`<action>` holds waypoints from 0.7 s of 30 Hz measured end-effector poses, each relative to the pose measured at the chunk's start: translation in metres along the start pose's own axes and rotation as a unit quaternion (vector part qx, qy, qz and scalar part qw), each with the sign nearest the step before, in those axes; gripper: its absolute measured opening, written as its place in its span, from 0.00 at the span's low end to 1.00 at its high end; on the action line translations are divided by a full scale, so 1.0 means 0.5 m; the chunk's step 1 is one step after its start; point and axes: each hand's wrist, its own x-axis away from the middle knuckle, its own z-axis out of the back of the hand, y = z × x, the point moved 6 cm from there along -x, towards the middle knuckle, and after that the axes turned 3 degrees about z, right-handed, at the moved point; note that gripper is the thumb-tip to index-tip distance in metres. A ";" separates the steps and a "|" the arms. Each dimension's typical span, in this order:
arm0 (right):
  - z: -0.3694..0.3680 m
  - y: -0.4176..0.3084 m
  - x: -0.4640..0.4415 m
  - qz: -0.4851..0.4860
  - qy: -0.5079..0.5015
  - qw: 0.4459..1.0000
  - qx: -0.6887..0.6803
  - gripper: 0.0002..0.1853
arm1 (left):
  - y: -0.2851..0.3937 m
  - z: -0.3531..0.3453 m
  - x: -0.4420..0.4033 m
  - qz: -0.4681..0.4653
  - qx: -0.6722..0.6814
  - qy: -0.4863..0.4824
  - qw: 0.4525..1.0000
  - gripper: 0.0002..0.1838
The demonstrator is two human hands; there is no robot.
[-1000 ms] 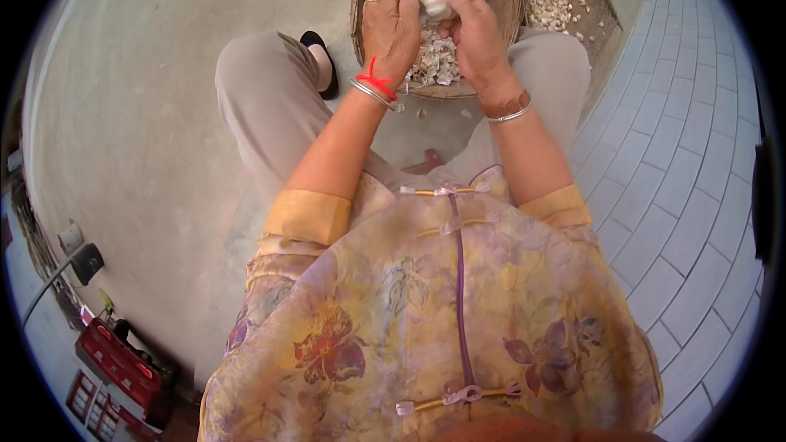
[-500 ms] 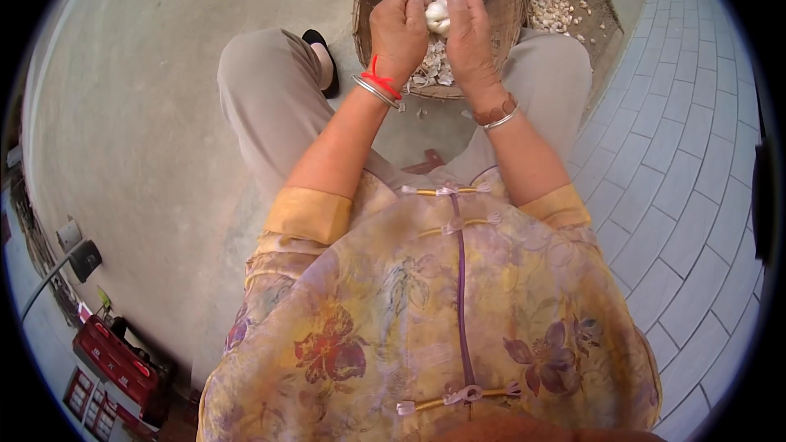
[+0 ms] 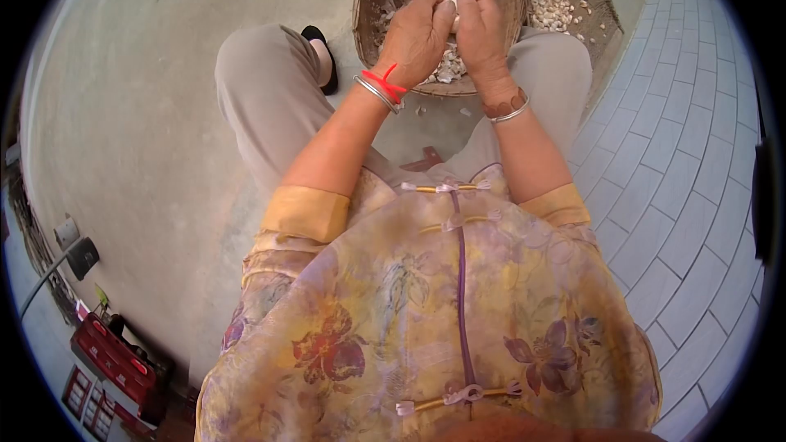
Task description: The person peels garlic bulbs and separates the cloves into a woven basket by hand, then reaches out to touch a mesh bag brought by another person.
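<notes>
A white garlic bulb (image 3: 453, 12) is pinched between my two hands, mostly covered by the fingers. My left hand (image 3: 416, 31) is closed on its left side, with the thumb pressed against it. On the other side my right hand (image 3: 481, 29) curls its fingers and thumb over the bulb. Both hands are above a woven bamboo basket (image 3: 365, 0) between my knees. Papery garlic skins (image 3: 449, 68) lie in the near part of the basket, and drier brownish husks or bulbs fill its far part.
A flat woven scoop (image 3: 604, 12) with many loose garlic cloves (image 3: 553, 8) sits right of the basket. Grey tiles (image 3: 663, 188) cover the floor at right, concrete (image 3: 155, 115) at left. A red object (image 3: 115, 360) stands at lower left.
My hands have closed in around the garlic bulb, which shows less than before. The left hand has shifted right and turned, and the right hand's fingers now fold over the top.
</notes>
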 end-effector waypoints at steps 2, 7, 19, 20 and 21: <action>0.003 -0.016 -0.002 0.040 0.000 0.999 0.015 0.11 | 0.006 0.000 0.001 -0.023 -0.030 0.015 0.999 0.11; 0.002 -0.035 -0.005 0.066 0.001 0.997 0.042 0.11 | 0.020 0.002 0.006 -0.039 -0.062 0.029 0.997 0.11; -0.018 -0.040 0.004 0.045 -0.030 0.998 0.030 0.11 | -0.018 0.007 -0.003 0.061 0.036 0.023 0.997 0.13; -0.022 -0.048 0.007 0.046 -0.035 0.998 0.038 0.12 | -0.020 0.011 0.000 0.073 0.035 0.041 0.996 0.12; -0.020 -0.048 0.011 0.046 -0.034 0.998 0.037 0.12 | -0.022 0.009 0.004 0.072 0.034 0.041 0.996 0.12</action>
